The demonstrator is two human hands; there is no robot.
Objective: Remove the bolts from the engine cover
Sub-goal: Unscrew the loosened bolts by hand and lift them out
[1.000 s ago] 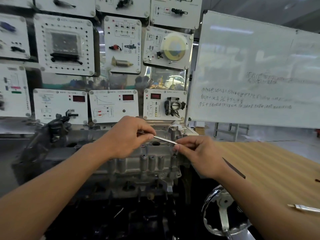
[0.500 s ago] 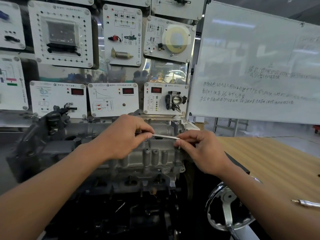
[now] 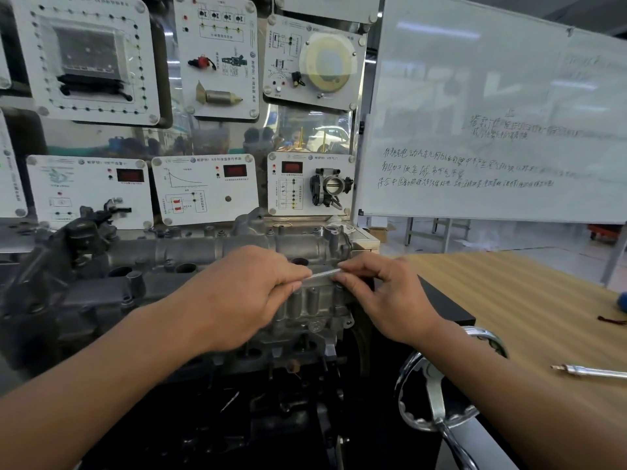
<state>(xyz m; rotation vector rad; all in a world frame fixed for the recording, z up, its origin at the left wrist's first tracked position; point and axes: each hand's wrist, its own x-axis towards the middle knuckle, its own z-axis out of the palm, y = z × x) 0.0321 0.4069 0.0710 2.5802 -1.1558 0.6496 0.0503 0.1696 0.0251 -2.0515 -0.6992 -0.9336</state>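
Note:
A grey metal engine cover lies across an engine block in front of me. Over its right end my left hand grips the handle end of a thin silver tool, which lies almost level. My right hand pinches the tool's other end and holds it down at the cover's right edge. The bolt under that end is hidden by my fingers. Round holes show in the cover to the left of my hands.
A wooden table stretches to the right, with a silver tool lying near its front edge. A chrome handwheel sticks out below my right wrist. Training panels and a whiteboard stand behind the engine.
My hands have drawn closer together on the tool, which now lies flatter. The camera has moved closer to the engine.

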